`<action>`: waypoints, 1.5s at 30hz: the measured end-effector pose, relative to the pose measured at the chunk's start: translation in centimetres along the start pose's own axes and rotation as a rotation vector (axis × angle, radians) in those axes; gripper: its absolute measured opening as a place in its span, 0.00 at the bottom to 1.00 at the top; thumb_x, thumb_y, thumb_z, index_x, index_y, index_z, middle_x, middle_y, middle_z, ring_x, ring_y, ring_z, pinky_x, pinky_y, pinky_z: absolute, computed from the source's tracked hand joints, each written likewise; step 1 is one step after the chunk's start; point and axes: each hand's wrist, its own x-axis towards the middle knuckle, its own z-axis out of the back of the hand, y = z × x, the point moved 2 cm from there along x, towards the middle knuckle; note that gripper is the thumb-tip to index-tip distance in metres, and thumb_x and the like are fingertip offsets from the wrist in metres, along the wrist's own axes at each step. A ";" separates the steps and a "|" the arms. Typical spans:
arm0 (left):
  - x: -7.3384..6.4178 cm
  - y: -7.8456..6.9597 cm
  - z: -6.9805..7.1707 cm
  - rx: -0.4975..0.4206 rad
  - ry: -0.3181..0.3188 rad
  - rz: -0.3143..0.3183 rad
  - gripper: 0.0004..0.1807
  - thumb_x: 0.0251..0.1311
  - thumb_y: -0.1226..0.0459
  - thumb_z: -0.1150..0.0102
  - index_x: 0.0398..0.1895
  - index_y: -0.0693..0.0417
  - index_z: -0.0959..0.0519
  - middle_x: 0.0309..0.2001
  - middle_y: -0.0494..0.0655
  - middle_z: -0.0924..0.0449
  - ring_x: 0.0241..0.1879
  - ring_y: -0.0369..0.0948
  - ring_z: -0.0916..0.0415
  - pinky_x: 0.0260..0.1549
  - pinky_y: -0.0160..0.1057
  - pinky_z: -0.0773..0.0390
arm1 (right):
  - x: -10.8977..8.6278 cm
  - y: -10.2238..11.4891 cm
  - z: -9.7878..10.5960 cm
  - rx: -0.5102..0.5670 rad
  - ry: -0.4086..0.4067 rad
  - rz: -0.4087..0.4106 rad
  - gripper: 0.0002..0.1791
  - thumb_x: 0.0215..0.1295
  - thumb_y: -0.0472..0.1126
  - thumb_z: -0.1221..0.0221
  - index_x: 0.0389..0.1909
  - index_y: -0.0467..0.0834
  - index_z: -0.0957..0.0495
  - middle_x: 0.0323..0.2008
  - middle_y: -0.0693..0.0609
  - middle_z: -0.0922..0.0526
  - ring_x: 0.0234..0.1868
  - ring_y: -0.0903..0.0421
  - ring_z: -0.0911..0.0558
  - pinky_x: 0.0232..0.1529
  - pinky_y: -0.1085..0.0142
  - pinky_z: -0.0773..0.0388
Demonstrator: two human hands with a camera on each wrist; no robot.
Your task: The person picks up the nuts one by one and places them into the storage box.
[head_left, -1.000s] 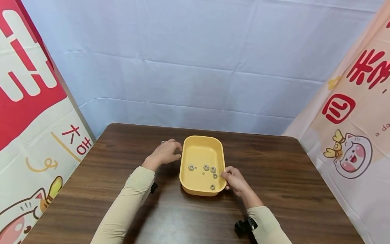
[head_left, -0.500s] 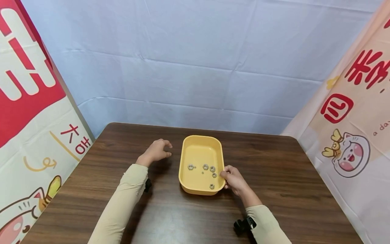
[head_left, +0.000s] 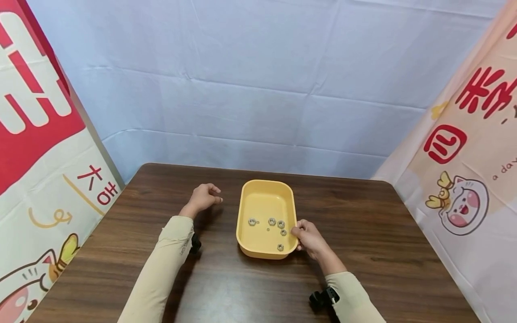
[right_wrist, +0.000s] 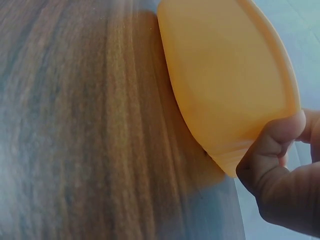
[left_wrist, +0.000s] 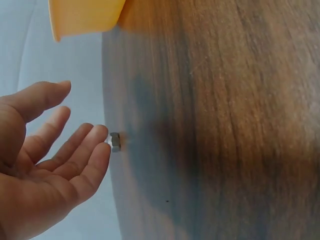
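A yellow plastic tray (head_left: pixel 262 202) lies mid-table, and my right hand (head_left: pixel 311 240) pinches its near right rim between thumb and fingers, also seen in the right wrist view. Inside are several metal hex nuts, among them a larger nut (head_left: pixel 252 221) on the left and a nut (head_left: pixel 280 247) near the front, plus two tiny pieces. My left hand (head_left: pixel 203 197) hovers left of the tray with loosely bent fingers and holds nothing. In the left wrist view a hex nut (left_wrist: pixel 115 142) stands on the table just past its fingertips; whether they touch is unclear. The head view hides that nut.
The dark wooden table (head_left: pixel 363 215) extends on both sides of the tray. A pale cloth (head_left: pixel 258 89) hangs behind its far edge. Printed cloths flank it left and right. Black wrist cameras sit on both forearms.
My left hand has moved left, away from the tray's side, and now covers a nut seen beyond it earlier. The right hand keeps its grip and the tray stays put.
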 end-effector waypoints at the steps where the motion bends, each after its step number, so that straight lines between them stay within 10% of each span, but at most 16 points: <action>1: 0.1 0.1 0.0 -0.009 -0.009 0.006 0.16 0.53 0.66 0.35 0.44 0.62 0.23 0.39 0.52 0.22 0.39 0.48 0.25 0.39 0.46 0.26 | 0.0 0.0 0.0 0.000 -0.001 -0.002 0.04 0.58 0.26 0.53 0.31 0.35 0.39 0.18 0.46 0.31 0.11 0.62 0.33 0.10 0.74 0.36; 15: 0.6 1.4 0.1 -0.397 -0.034 0.225 0.20 0.58 0.70 0.41 0.54 0.66 0.28 0.46 0.57 0.23 0.46 0.50 0.25 0.46 0.47 0.26 | 0.2 -0.1 -0.2 0.014 0.027 -0.020 0.04 0.60 0.26 0.53 0.32 0.34 0.38 0.19 0.45 0.30 0.12 0.61 0.33 0.10 0.73 0.36; 32: 2.9 3.2 -0.1 -0.599 -0.033 0.361 0.29 0.61 0.70 0.46 0.66 0.62 0.40 0.53 0.61 0.27 0.44 0.50 0.23 0.43 0.41 0.24 | 0.4 0.0 0.0 -0.025 0.005 0.006 0.03 0.59 0.27 0.53 0.33 0.33 0.37 0.19 0.44 0.29 0.11 0.61 0.34 0.10 0.72 0.36; 45: 4.4 2.6 -0.4 -0.384 -0.031 0.479 0.18 0.60 0.69 0.44 0.54 0.61 0.30 0.30 0.53 0.21 0.25 0.42 0.22 0.29 0.40 0.21 | -0.4 0.5 -0.1 -0.013 0.013 -0.008 0.04 0.59 0.26 0.53 0.32 0.35 0.38 0.19 0.44 0.30 0.11 0.61 0.34 0.10 0.73 0.36</action>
